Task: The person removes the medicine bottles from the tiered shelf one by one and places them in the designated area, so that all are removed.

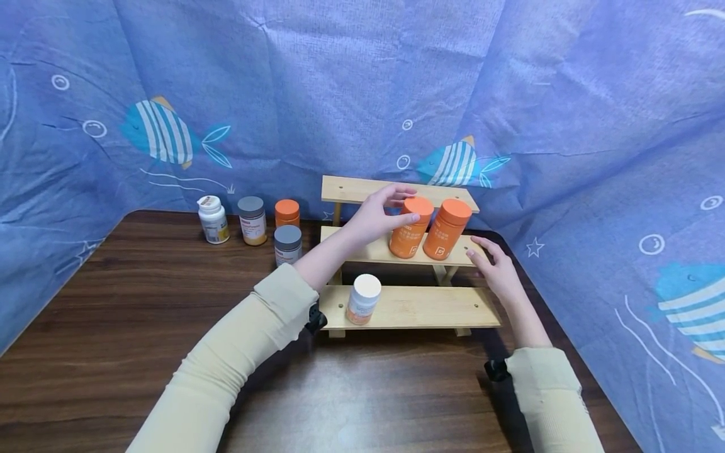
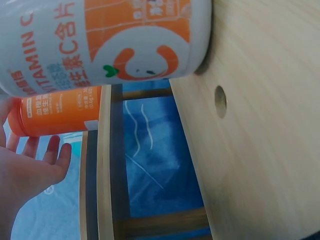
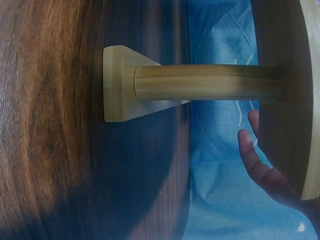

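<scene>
Right hand at the edge of a wooden shelf board, above a dark table

The right hand [image 3: 265,172] shows only its fingertips [image 3: 245,142], straight and relaxed, lying against the underside of a pale shelf board [image 3: 310,100] and holding nothing. Just beyond the fingertips a round wooden dowel [image 3: 205,82] runs from the board to a squared wooden foot [image 3: 117,82], which stands on the dark wood table [image 3: 50,150]. Behind the fingers hangs blue cloth [image 3: 220,200] with thin white lines.
</scene>
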Tool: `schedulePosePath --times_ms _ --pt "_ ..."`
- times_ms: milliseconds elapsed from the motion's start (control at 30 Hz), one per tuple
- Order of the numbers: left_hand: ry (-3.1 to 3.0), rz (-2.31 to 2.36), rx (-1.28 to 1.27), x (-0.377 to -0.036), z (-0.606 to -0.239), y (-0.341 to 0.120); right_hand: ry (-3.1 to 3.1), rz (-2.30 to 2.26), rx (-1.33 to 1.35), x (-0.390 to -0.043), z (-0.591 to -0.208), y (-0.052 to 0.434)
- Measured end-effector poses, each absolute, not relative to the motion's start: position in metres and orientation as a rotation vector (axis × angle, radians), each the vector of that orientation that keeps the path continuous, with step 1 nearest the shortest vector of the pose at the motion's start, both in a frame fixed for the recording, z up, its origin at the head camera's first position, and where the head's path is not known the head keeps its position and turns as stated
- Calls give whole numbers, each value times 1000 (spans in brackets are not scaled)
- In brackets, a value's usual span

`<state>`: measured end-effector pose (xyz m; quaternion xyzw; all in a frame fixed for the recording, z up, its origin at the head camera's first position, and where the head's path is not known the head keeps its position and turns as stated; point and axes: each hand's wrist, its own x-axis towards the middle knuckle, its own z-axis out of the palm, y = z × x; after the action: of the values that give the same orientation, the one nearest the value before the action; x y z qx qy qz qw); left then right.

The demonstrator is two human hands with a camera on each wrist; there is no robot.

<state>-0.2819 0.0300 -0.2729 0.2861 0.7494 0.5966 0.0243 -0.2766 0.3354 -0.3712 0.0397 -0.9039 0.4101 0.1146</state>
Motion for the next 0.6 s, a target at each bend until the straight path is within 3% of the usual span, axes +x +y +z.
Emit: schedulePosePath --times_ms 367,600 --pt "2290 1863 920 -281 -274 33 -2635 1248 108 -278 -374 337" --pt "2308 1873 870 -300 -290 38 -2632 1220 116 -277 -374 337"
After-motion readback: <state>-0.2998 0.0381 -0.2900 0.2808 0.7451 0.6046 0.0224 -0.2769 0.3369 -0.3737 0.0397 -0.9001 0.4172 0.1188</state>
